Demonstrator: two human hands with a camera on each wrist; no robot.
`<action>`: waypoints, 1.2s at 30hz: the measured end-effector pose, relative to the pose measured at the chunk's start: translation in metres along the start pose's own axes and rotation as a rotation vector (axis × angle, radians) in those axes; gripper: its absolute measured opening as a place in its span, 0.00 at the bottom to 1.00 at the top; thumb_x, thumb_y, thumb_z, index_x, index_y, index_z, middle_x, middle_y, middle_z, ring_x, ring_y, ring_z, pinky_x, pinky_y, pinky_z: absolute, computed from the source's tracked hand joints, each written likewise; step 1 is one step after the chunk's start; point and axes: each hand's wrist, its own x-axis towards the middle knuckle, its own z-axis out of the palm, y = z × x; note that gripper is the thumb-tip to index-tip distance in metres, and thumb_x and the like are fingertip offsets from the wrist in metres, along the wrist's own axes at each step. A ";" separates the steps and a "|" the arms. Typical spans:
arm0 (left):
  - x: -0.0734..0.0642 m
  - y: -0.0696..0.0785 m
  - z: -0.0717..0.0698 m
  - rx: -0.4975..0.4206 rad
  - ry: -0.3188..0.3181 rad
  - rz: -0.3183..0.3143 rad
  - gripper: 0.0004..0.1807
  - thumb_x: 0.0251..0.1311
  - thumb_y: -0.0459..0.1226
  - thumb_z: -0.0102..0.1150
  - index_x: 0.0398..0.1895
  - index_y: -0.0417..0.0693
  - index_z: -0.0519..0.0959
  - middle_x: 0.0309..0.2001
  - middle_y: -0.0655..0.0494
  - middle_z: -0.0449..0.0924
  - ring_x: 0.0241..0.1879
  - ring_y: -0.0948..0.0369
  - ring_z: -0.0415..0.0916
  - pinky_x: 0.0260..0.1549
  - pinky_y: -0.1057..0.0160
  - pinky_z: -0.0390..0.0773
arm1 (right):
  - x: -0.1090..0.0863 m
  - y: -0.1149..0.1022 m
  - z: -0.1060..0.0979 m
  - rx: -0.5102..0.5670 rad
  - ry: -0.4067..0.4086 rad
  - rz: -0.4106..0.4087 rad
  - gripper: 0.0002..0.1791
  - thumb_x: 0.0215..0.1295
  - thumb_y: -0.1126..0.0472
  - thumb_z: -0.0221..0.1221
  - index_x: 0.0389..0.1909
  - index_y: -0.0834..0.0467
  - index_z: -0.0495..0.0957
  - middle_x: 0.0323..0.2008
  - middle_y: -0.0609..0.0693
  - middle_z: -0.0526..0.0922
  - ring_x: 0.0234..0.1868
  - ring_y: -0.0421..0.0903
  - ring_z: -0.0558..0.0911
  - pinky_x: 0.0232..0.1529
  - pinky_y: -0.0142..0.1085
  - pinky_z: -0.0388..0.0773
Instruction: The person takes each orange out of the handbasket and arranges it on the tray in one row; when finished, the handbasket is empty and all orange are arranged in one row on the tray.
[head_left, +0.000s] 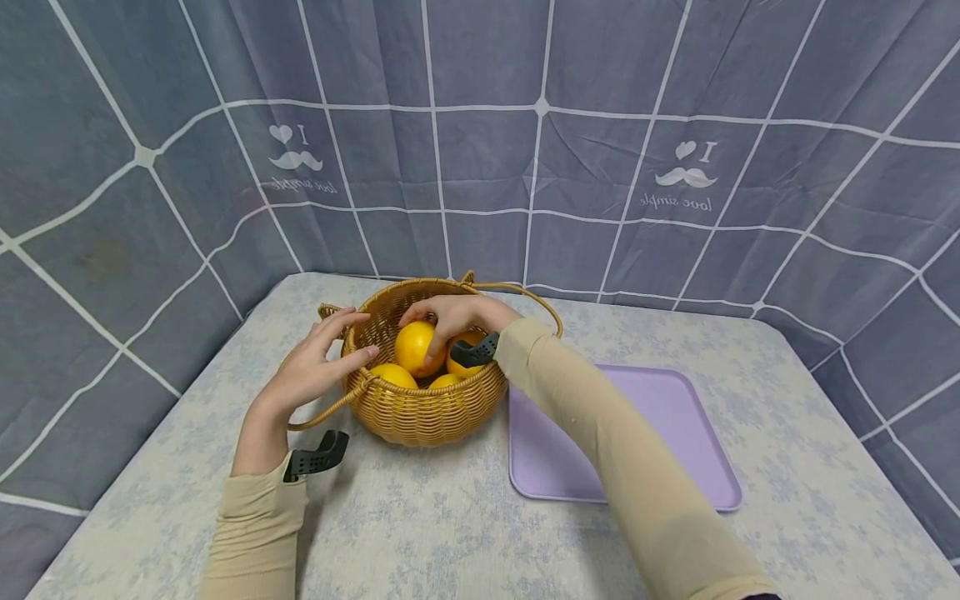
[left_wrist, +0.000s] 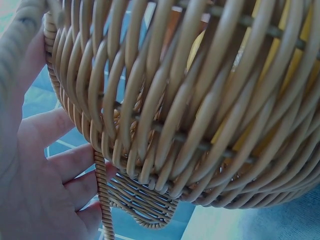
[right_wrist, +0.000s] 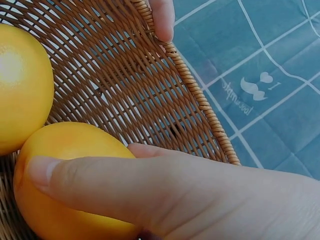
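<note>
A woven wicker basket (head_left: 427, 417) holds several round yellow-orange oranges. My right hand (head_left: 453, 318) reaches into it from the right and grips an orange (head_left: 414, 348), thumb on the near side and fingers on the far side. Close up in the right wrist view, the thumb presses on the held orange (right_wrist: 75, 140), and another orange (right_wrist: 22, 90) touches it. At the basket's left rim is my left hand (head_left: 311, 367), fingers spread and fairly straight, touching the rim. From the left wrist view, the left fingers (left_wrist: 75, 162) lie partly hidden behind the wicker wall (left_wrist: 165, 100) and handle.
A flat lilac tray (head_left: 667, 417) lies right of the basket, partly beneath the right forearm. One basket handle (head_left: 536, 298) leans outward on the right, another handle (head_left: 330, 410) on the left. Behind the patterned table (head_left: 420, 525) hangs a grey-blue checked curtain (head_left: 487, 158).
</note>
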 end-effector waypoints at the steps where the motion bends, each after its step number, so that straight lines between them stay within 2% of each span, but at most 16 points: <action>1: 0.000 0.000 0.000 0.000 -0.001 -0.001 0.37 0.60 0.59 0.53 0.70 0.56 0.59 0.74 0.57 0.41 0.71 0.44 0.24 0.59 0.29 0.38 | 0.000 0.000 0.000 0.017 -0.004 -0.008 0.40 0.48 0.65 0.70 0.65 0.54 0.66 0.60 0.51 0.66 0.52 0.47 0.72 0.48 0.34 0.75; 7: 0.000 0.000 0.001 -0.003 0.001 0.002 0.37 0.60 0.58 0.54 0.70 0.56 0.59 0.74 0.56 0.41 0.71 0.44 0.24 0.59 0.29 0.38 | -0.003 -0.001 -0.001 0.074 0.014 -0.036 0.37 0.46 0.66 0.71 0.61 0.54 0.69 0.58 0.47 0.69 0.51 0.46 0.72 0.48 0.34 0.74; 15: 0.000 -0.001 0.000 -0.006 -0.002 -0.001 0.38 0.60 0.58 0.54 0.71 0.55 0.59 0.74 0.56 0.40 0.71 0.45 0.23 0.58 0.29 0.37 | -0.003 -0.003 -0.003 -0.005 0.061 -0.049 0.34 0.47 0.60 0.72 0.58 0.49 0.73 0.59 0.46 0.68 0.53 0.43 0.70 0.51 0.32 0.71; 26: 0.000 -0.002 0.001 -0.003 -0.002 -0.001 0.38 0.60 0.58 0.53 0.71 0.55 0.59 0.74 0.55 0.40 0.71 0.44 0.23 0.59 0.29 0.38 | -0.004 -0.002 -0.002 0.070 0.006 -0.057 0.35 0.47 0.62 0.72 0.59 0.52 0.69 0.57 0.47 0.68 0.49 0.46 0.73 0.47 0.34 0.75; 36: 0.000 -0.002 0.001 0.000 -0.001 0.011 0.37 0.61 0.57 0.53 0.70 0.54 0.59 0.74 0.54 0.42 0.71 0.45 0.27 0.58 0.29 0.41 | -0.007 -0.004 -0.002 0.103 -0.018 -0.124 0.36 0.47 0.67 0.70 0.60 0.56 0.69 0.57 0.50 0.67 0.48 0.49 0.74 0.45 0.37 0.77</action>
